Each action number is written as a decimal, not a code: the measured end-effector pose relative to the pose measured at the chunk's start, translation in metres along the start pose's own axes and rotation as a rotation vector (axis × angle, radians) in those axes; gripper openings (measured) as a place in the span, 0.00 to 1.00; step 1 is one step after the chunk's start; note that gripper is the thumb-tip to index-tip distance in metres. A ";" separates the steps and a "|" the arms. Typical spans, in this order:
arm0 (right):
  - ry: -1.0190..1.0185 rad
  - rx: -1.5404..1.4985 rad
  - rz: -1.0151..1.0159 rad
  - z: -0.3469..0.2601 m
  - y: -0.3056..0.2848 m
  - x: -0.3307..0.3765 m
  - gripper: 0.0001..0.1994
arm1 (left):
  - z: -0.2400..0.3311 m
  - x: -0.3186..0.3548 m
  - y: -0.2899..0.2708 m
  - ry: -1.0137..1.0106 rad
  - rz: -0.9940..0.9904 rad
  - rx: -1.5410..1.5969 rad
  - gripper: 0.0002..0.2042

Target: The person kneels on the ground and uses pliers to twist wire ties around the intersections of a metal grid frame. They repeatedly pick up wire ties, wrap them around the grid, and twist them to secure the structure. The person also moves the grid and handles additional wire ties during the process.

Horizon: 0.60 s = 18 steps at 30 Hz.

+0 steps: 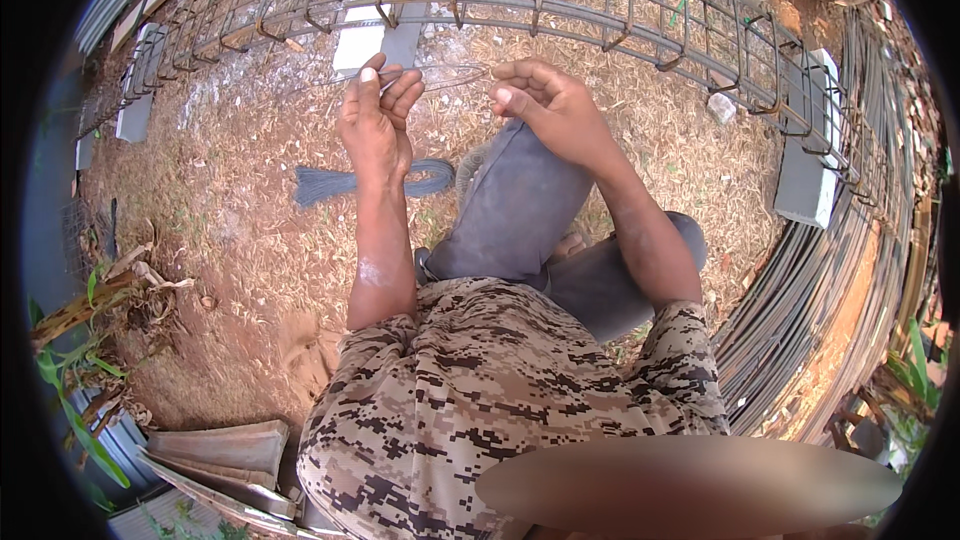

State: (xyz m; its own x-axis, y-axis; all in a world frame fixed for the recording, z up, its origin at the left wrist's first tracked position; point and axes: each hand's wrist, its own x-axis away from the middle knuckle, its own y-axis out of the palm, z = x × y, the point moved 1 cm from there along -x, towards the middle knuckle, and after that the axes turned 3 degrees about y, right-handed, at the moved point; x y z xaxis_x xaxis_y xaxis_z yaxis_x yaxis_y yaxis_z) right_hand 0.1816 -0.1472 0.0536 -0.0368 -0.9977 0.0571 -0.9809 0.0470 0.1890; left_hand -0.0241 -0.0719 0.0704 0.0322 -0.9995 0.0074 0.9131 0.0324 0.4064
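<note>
Above my knees, my left hand (pixel 378 110) pinches thin tie wire (pixel 450 70) between thumb and fingers. The wire stretches across the gap to the fingertips of my right hand (pixel 550 105), whose fingers are curled around its far end. A short tail of wire sticks out to the left of my left hand. On the ground below my left wrist lies a bundle of grey tie wire (pixel 340 183), partly hidden by that forearm. Just beyond both hands runs a long rebar cage (pixel 540 2) of bars and square stirrups.
Grey-and-white blocks stand under the cage, one in the middle (pixel 362 45) and one at the right (pixel 808 180). Many long steel rods (pixel 770 310) lie along the right side. Boards (pixel 225 450) and plants (pixel 85 390) are at lower left. Dry straw covers the dirt ground (pixel 240 270).
</note>
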 end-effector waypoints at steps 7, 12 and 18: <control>-0.056 0.083 0.053 -0.001 -0.001 0.002 0.18 | -0.001 0.004 0.005 -0.012 -0.017 -0.044 0.16; 0.013 0.101 0.017 -0.003 -0.002 0.004 0.14 | -0.001 0.007 0.008 -0.028 -0.030 -0.034 0.17; 0.050 -0.079 -0.024 -0.003 -0.004 0.002 0.12 | 0.000 0.012 0.015 -0.044 -0.105 -0.121 0.19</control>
State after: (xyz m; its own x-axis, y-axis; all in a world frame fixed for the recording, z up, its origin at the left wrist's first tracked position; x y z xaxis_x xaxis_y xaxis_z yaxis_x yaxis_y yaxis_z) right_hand 0.1861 -0.1494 0.0559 -0.0022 -0.9950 0.1000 -0.9632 0.0290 0.2673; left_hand -0.0104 -0.0830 0.0769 -0.0811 -0.9966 0.0120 0.9530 -0.0740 0.2939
